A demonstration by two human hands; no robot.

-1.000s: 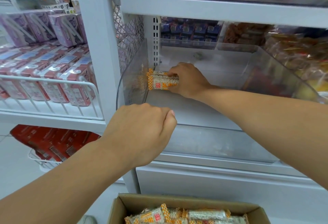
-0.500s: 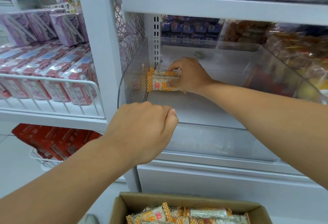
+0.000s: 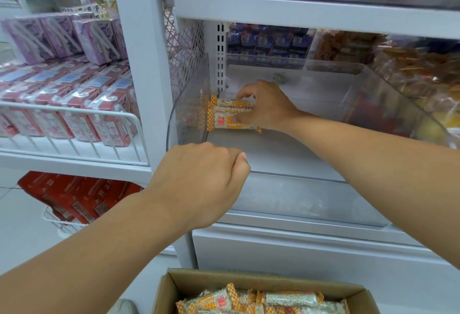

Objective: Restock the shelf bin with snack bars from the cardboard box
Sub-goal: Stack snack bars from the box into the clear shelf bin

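Left hand (image 3: 199, 184) first: it hovers in a closed fist at the bin's (image 3: 311, 196) front left corner, curled and holding nothing that I can see, and it has barely shifted over the last second. Move right, into the clear bin, and here is the change: the bars (image 3: 229, 117) sit in the back left corner against the left wall, and where a second ago the right hand (image 3: 266, 107) covered them flat, now its fingers have lifted and spread over the little stack, grip narrow, fingertips still pinching the top bars. At least two wrappers show stacked there, orange checks at their ends.

That reads to me as the placing step nearly done, with the hand squaring the stack before letting go. The rest of the bin floor is bare, so the restock has hardly begun.

Below, at the bottom edge of view, the box (image 3: 174, 286) stands open with plenty more bars inside. Next should be a release, then a reach back down for another handful.
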